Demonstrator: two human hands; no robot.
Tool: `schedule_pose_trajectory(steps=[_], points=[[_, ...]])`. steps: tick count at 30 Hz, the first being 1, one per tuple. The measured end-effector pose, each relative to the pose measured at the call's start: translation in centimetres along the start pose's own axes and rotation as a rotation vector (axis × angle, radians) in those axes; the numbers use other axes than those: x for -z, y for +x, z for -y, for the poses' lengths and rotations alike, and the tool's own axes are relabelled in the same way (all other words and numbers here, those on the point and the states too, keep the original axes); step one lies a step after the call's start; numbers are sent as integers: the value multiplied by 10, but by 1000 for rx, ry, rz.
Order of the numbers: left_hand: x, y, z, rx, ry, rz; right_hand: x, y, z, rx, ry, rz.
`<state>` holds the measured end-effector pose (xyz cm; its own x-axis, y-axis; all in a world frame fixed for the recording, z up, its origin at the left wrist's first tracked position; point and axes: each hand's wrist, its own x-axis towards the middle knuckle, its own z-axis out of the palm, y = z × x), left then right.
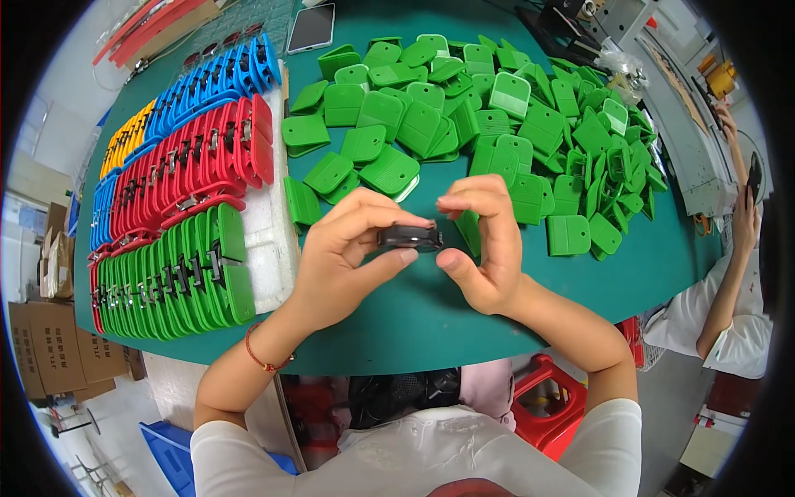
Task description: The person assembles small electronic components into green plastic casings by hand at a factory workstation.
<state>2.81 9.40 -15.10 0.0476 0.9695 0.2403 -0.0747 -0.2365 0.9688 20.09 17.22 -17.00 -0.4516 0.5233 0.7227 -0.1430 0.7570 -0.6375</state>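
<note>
A small black rounded part (410, 237) is pinched between the thumb and fingers of my left hand (335, 261), above the near part of the green table (389, 323). Its exact kind I cannot make out. Just right of it, my right hand (495, 253) is held with thumb and fingers apart and nothing between them. Beyond both hands spreads a heap of loose green plastic clip halves (418, 124). Left of my left hand, finished-looking green clips (166, 286), red clips (190, 166), blue clips (211, 83) and yellow clips (128, 141) stand in packed rows.
White foam (269, 240) lies beside the clip rows. A phone (312, 28) rests at the far edge. At the right, another person's hand (745, 219) is near a machine (683, 124). Below are a red stool (551, 406), a blue crate (170, 451) and cardboard boxes (58, 352).
</note>
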Motion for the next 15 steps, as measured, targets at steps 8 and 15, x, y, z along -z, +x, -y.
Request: schedule_pose_trajectory(steps=[8,15], points=[[0,-1,2,-122,32,-33,-2,2,3,70,-41,54],[1,-1,2,-392,281,-41,0,5,7,156,-72,43]])
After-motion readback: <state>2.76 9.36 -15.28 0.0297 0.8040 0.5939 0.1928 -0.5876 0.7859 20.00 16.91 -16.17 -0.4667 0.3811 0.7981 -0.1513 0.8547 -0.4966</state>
